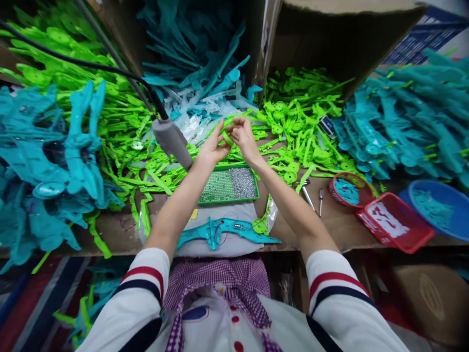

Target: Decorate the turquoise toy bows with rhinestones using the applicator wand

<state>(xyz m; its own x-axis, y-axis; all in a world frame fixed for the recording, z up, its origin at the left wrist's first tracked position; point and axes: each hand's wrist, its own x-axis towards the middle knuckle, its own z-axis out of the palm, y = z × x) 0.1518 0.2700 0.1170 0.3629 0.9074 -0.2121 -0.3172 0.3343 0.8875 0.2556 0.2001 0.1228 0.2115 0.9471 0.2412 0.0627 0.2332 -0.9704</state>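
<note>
My left hand (pixel 213 148) and my right hand (pixel 245 138) meet over the far middle of the bench, both pinching one small bright green plastic part (pixel 227 136) between their fingertips. Directly under my hands lies a green tray of small metal screws (pixel 228 185). Nearer my body a teal toy half-shell (pixel 223 231) with small fittings and thin wires lies flat on a grey pad (pixel 220 215). Piles of loose green parts (pixel 296 122) surround my hands.
A grey powered screwdriver (pixel 172 142) hangs on a black cable left of my hands. Teal shells are heaped at left (pixel 47 161) and right (pixel 403 122). Two small screwdrivers (pixel 313 195), red baskets (pixel 394 222) and a blue bowl (pixel 437 208) sit at right. Cardboard boxes (pixel 330 44) stand behind.
</note>
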